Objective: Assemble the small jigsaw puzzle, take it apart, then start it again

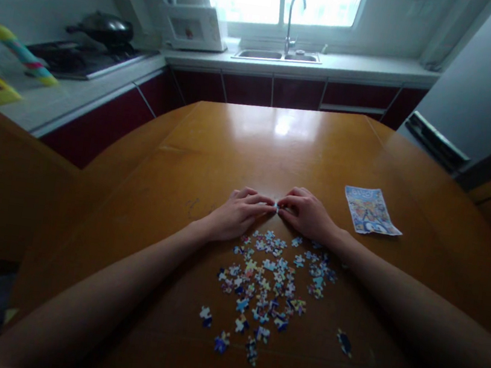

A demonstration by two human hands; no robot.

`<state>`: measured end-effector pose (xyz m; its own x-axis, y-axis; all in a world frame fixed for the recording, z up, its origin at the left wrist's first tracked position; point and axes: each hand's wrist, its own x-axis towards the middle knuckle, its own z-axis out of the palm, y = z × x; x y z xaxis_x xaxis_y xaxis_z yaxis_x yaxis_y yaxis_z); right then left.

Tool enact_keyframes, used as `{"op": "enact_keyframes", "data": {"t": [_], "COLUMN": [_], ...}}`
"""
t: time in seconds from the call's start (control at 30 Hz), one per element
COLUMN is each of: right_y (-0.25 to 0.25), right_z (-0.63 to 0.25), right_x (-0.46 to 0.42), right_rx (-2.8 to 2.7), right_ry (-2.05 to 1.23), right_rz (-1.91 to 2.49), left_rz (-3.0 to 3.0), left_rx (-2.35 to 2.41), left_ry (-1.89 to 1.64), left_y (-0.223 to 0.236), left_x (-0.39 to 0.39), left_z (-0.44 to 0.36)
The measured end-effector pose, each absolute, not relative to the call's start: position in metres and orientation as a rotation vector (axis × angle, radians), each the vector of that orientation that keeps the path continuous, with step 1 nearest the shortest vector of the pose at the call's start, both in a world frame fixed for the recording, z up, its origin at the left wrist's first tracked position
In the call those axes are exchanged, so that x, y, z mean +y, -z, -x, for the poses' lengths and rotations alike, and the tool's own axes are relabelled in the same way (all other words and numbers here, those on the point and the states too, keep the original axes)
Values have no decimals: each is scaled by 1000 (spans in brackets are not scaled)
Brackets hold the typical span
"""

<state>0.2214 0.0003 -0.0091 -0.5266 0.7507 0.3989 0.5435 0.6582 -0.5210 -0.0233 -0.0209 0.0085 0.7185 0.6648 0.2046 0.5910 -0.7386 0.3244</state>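
Note:
My left hand [241, 211] and my right hand [305, 212] meet fingertip to fingertip over the wooden table. Between them shows a small pale jigsaw puzzle piece [276, 207], mostly covered by the fingers; whether it is one piece or two joined, I cannot tell. Both hands are closed in a pinch on it. Just below them lies a loose spread of jigsaw pieces [269, 265], in blue, white, yellow and dark colours. A few lie apart from the spread, such as a dark piece [344, 343] at the lower right.
A printed picture sheet [370, 211] lies on the wooden table [212, 161] beyond my right forearm. Behind the table run a counter with a sink [263, 55], a tall faucet [290, 23] and a white microwave [193, 27]. At left, a black wok [106, 27] sits on the stove.

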Motion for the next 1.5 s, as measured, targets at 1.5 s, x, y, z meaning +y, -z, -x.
{"op": "enact_keyframes", "data": {"t": [1.5], "right_y": [6], "right_z": [-222], "right_x": [-2], "right_rx": [-2282], "right_ry": [-440], "right_rz": [1031], "left_rz": [-2684], "left_rx": [1009], "left_ry": [-484], "left_y": [-2], "left_x": [-19], "left_z": [25]}}
